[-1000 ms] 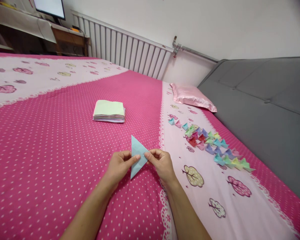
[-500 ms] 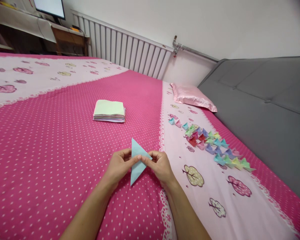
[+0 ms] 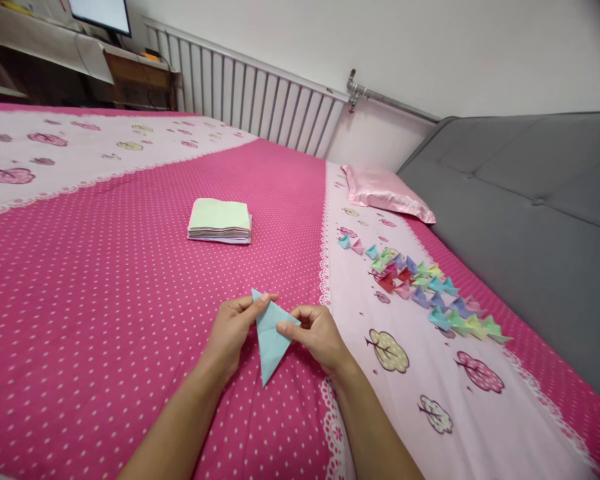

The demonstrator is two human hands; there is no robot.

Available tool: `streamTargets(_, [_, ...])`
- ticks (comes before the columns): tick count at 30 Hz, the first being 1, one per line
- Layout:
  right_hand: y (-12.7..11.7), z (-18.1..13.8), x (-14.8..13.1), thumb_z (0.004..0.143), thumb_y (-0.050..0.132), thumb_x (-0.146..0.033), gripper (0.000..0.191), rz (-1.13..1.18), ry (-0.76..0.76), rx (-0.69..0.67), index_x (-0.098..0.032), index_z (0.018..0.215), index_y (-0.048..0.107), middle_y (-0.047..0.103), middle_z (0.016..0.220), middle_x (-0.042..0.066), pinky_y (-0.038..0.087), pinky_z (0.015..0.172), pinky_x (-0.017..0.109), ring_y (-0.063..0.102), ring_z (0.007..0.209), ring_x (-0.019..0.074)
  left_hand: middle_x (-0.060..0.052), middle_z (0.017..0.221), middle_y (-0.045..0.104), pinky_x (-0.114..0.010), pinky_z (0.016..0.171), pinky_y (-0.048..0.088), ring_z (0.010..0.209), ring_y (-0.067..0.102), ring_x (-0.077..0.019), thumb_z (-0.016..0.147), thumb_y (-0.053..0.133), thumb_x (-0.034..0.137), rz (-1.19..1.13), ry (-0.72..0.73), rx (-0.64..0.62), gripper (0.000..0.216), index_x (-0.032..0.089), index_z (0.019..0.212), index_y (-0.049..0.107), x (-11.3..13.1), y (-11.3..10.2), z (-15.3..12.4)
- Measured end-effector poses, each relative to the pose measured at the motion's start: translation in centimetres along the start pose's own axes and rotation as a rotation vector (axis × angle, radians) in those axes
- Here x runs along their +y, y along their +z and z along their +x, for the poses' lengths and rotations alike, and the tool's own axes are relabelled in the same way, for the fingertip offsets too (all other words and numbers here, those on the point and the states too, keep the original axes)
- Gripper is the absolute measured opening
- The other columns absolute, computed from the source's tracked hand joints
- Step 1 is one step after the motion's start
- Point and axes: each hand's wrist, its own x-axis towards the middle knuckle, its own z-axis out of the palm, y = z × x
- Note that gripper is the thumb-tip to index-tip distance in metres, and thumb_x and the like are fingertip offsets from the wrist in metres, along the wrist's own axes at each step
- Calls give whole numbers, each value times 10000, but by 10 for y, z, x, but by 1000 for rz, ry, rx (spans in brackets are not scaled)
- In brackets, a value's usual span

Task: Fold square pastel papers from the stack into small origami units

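A light blue sheet of origami paper [image 3: 273, 339], folded into a triangle, is held between my two hands above the pink bedspread. My left hand [image 3: 236, 328] pinches its upper left edge, thumb on top and fingers behind. On the other side, my right hand [image 3: 319, 333] grips the right corner between thumb and bent fingers. One long point of the triangle hangs down towards me. A faint crease crosses the paper's face. The fingertips behind the paper are partly hidden.
A stack of coloured paper [image 3: 219, 220] lies beyond my left hand. Rows of small folded paper boats [image 3: 420, 283] spread to the right. A pink pillow [image 3: 387, 193] rests near the grey headboard [image 3: 520, 193]. A radiator [image 3: 250, 87] stands along the wall.
My left thumb has moved up along the paper's edge, away from my right thumb. The triangle has tilted and dropped slightly, its lower point nearer me.
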Motion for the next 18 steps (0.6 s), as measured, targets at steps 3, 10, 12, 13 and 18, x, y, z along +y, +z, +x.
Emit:
streamTargets(3, [0, 0, -1, 641, 700, -311, 194, 13, 18, -1, -148, 595, 605, 575, 540, -28, 373, 494, 205, 498, 490, 92, 14, 548, 567, -222, 557, 398, 518, 508, -94, 692, 645, 382, -43, 26, 27, 325, 127, 892, 677, 1, 0, 0])
streamTargets(10, [-1, 0, -1, 614, 725, -301, 194, 75, 39, 28, -147, 585, 611, 586, 534, -30, 378, 496, 204, 504, 487, 89, 5, 620, 598, -185, 532, 402, 546, 522, -81, 705, 634, 345, -200, 95, 100, 295, 124, 899, 660, 6, -3, 4])
streamTargets(12, [-2, 1, -1, 618, 727, -296, 185, 129, 42, 67, -145, 604, 622, 596, 548, -27, 388, 506, 205, 509, 492, 86, -14, 687, 631, -198, 556, 427, 592, 560, -100, 718, 620, 346, -196, 78, 81, 332, 141, 978, 634, 8, -4, 4])
streamTargets(13, [-2, 2, -1, 625, 723, -297, 177, 160, 43, 91, -144, 629, 633, 607, 567, -22, 395, 516, 207, 515, 500, 86, -26, 713, 643, -213, 574, 441, 610, 577, -113, 732, 600, 363, -183, 48, 52, 357, 146, 1015, 619, 8, -4, 4])
streamTargets(18, [-3, 5, 0, 648, 711, -298, 176, 256, 25, 185, -145, 703, 645, 621, 608, -20, 399, 527, 202, 510, 510, 77, -82, 724, 669, -246, 596, 454, 584, 587, -135, 787, 481, 478, -106, -131, -188, 433, 110, 940, 649, 6, 0, 0])
